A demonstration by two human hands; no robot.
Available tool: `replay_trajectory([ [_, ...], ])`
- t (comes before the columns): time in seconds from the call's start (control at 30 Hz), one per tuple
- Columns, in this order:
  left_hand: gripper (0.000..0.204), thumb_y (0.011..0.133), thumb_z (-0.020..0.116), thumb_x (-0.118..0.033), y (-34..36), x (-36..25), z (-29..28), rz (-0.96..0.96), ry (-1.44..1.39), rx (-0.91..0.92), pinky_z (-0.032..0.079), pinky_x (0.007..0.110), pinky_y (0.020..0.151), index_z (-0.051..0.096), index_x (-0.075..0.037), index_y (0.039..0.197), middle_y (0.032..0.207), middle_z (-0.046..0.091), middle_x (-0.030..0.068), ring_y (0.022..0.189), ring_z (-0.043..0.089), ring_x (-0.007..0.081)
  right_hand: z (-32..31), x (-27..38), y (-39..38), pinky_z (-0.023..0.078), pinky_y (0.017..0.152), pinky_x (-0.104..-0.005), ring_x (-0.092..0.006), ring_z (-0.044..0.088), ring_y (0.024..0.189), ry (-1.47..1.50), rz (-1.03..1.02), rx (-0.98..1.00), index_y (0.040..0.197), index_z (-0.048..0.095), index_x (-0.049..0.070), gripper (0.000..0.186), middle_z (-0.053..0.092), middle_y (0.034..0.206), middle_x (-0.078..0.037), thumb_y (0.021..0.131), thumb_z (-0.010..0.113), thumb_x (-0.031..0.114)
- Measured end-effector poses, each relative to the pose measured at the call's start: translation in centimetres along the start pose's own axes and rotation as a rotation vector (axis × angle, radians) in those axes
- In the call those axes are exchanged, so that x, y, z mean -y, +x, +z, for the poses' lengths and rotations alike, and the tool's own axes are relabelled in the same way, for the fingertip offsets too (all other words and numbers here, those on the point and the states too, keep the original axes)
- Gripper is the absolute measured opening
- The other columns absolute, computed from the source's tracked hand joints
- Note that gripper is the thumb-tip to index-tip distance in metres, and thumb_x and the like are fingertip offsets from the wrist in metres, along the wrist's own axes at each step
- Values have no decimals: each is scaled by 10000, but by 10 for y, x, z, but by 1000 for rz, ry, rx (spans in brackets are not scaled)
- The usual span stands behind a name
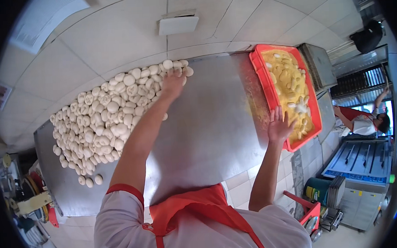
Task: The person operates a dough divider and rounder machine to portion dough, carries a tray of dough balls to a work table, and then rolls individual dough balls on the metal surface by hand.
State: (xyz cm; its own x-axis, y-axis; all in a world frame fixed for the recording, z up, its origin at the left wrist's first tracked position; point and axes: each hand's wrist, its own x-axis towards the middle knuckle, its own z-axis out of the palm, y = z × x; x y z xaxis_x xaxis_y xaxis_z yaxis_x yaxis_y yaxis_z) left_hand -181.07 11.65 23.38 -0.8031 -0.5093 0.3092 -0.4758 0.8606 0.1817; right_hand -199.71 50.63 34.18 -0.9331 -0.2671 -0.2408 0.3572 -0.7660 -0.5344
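On this table (207,123), dough balls (112,106) lie under the left hand (173,84), its grip I can't tell, and the right hand (279,128) spreads wide by the red tray (263,75).

A bakery-like kitchen: heaped dough rounds (101,118), metal worktable (207,128), tiled wall (126,31), aproned co-worker (363,123).

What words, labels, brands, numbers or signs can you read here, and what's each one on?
None can be read.
White sheet on the wall, upper left: print too faint and blurred.
Small card at the left: too small.
Dark green tub, lower right: markings blurred.
Blue-trimmed cabinet beside it: markings too small.
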Motion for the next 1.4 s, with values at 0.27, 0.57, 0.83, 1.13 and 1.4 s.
replay_trajectory([
  [0.27, 292, 907, 636, -99, -39, 23, -55, -447, -1152, 85, 491, 337, 833, 623, -109, 1199, 1093, 625, 38, 1011, 590, 188, 9, -302, 62, 495, 982, -398, -277, 619, 1088, -1395, -298, 977, 1314, 592, 94, 398, 639, 1220, -92, 918, 629, 113],
  [0.57, 173, 936, 655, -236, -296, -11, -116, -1140, -1176, 176, 408, 319, 474, 604, -73, 907, 703, 560, -25, 547, 520, 146, 54, -320, 25, 460, 964, -440, -376, 552, 1129, -1825, -53, 819, 1158, 635, 74, 269, 598, 1192, -163, 891, 607, 60],
  [0.83, 256, 918, 652, -323, -458, -67, -63, -430, -367, 196, 515, 479, 769, 643, -79, 992, 1055, 667, 137, 991, 643, 313, -154, -139, -194, 354, 1093, -511, -451, 418, 1306, -1958, -406, 984, 1395, 472, 16, 517, 421, 1424, -270, 880, 493, -23],
  [1.13, 769, 873, 606, -551, -339, -82, -74, -85, -268, 469, 180, 578, 1181, 402, -147, 1495, 1606, 236, 151, 1497, 188, 332, -91, -214, -154, 119, 1183, -594, -458, 155, 1473, -2445, -378, 727, 1534, 185, -33, 904, 192, 1579, -300, 940, 501, 570],
  [1.4, 874, 897, 483, -676, -164, -79, -17, -204, -93, 362, 47, 579, 1198, 312, -103, 1535, 1634, 108, 182, 1522, 53, 339, 36, -302, 10, 100, 1168, -634, -409, 153, 1489, -2415, -373, 630, 1573, 217, 131, 801, 153, 1615, -244, 968, 339, 642],
])
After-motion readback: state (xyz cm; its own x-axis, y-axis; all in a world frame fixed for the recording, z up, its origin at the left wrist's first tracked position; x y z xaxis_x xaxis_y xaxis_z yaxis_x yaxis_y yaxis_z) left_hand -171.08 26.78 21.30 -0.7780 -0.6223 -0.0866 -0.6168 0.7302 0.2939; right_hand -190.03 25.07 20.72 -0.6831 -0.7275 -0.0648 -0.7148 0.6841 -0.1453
